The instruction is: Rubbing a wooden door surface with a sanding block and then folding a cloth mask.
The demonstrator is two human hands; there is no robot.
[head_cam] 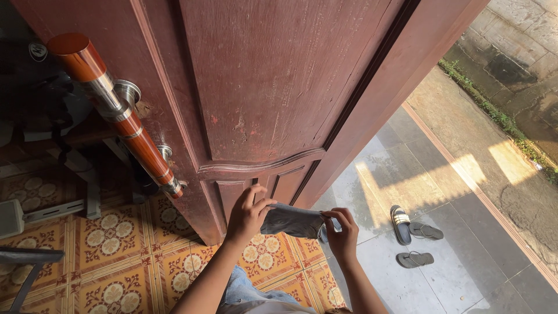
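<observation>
Grey cloth (292,221), folded into a flat wad, is stretched between both hands low against the face of a dark red wooden door (273,87), just below the door's curved panel moulding. Left hand (248,216) pinches the cloth's left end, thumb and fingertips closed on the fabric with the fingers touching or almost touching the wood. Right hand (343,232) pinches the cloth's right end in the same way, fingers curled tight around the edge, near the door's lower corner. Both forearms rise from the bottom of the view, above a knee in blue denim. High on the door's left edge a long cylindrical pull handle (116,110) of polished reddish wood with metal bands slants downward. Under the door's left side lies floor of patterned tile (116,256) in orange and cream flower motifs. To the right is smooth grey paving (465,232) with sunlit patches, where a striped slide sandal (400,224) and a pair of grey flip-flops (421,244) lie well apart from the hands.
</observation>
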